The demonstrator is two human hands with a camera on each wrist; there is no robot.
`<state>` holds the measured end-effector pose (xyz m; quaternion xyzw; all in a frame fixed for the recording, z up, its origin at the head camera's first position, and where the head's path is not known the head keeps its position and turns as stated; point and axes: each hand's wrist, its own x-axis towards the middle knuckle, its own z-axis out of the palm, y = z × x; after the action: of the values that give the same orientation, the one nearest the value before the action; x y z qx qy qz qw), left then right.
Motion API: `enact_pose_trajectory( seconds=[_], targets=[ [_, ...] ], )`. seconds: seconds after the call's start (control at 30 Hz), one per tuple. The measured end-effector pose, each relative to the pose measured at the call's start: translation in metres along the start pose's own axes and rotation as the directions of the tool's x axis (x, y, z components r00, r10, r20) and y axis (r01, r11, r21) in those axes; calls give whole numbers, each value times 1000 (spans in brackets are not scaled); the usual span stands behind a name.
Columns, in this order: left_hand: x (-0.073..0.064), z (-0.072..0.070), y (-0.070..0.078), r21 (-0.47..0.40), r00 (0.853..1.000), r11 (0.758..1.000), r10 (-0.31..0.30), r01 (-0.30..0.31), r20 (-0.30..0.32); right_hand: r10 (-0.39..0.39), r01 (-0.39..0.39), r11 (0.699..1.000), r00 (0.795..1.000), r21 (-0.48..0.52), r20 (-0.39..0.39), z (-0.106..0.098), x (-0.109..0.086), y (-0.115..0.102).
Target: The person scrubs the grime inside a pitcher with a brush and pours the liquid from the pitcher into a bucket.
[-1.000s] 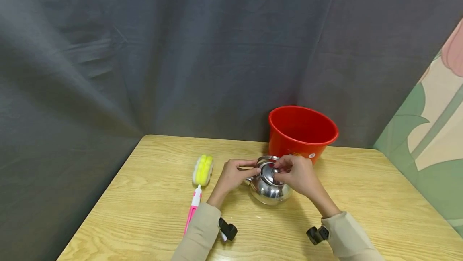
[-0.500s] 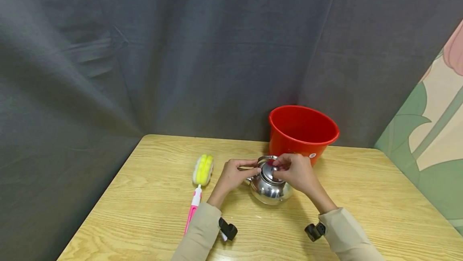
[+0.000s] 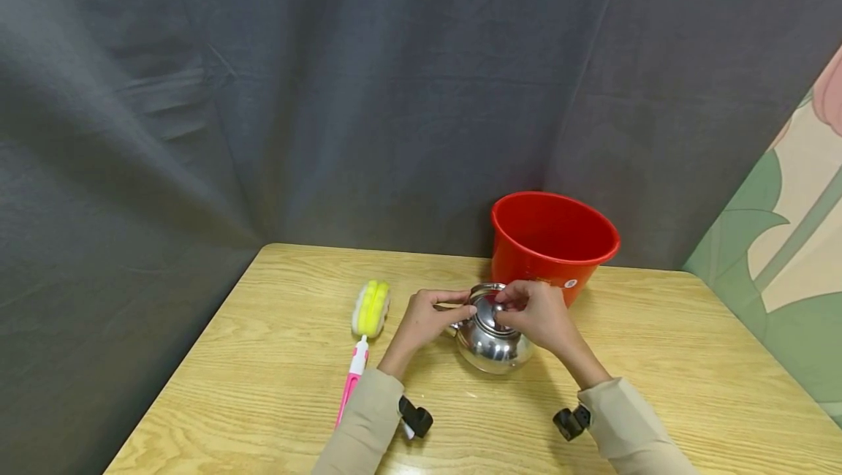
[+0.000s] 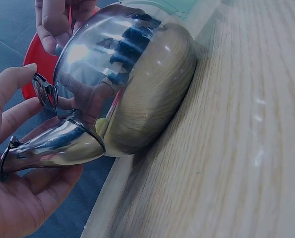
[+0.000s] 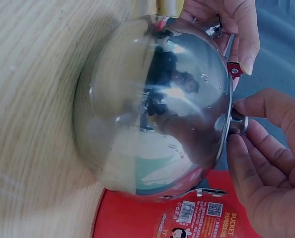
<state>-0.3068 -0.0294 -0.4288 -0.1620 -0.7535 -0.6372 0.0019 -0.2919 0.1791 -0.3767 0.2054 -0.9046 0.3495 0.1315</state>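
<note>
A round, shiny metal kettle (image 3: 495,349) stands upright on the wooden table, its spout (image 4: 58,148) pointing left. My left hand (image 3: 422,318) is around the spout side, thumb and a finger pinching the loop handle (image 3: 487,287) near its hinge (image 4: 45,93). The palm and lower fingers lie close about the spout in the left wrist view. On top, the lid (image 3: 485,308) sits in the kettle's mouth. My right hand (image 3: 541,318) pinches the lid's knob (image 5: 239,123) between thumb and fingers.
Just behind the kettle stands a red bucket (image 3: 520,250) with a label. A brush with a yellow and white sponge head (image 3: 371,308) and pink handle lies left, partly under my left sleeve. A grey curtain (image 3: 395,95) hangs behind the table.
My right wrist and forearm have shifted slightly, while the fingers stay at the lid's knob. The left hand and the kettle hold nearly the same place.
</note>
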Motion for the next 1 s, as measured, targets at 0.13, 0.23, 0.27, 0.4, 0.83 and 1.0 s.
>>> enact_pose_trajectory(
  seconds=[0.13,0.23,0.27,0.4,0.83,1.0],
  targets=[
    [0,0,0,0,1000,1000,-2,2,0,8,-8,1000,1000,6,16,1,-1,1],
    [-1,0,0,-3,1000,1000,-5,5,0,14,-14,1000,1000,11,26,1,-2,1],
    [-1,0,0,-3,1000,1000,-5,5,0,19,-19,1000,999,14,29,2,-2,1],
    [-1,0,-1,-2,1000,1000,-4,4,-4,45,-45,999,998,20,35,3,-3,0],
    [-1,-4,-5,30,1000,999,19,-18,-8,44,-44,999,999,22,24,9,-2,1],
    [0,-8,-4,77,1000,997,27,-26,-7,12,-12,999,1000,33,-5,11,-2,2]
  ],
)
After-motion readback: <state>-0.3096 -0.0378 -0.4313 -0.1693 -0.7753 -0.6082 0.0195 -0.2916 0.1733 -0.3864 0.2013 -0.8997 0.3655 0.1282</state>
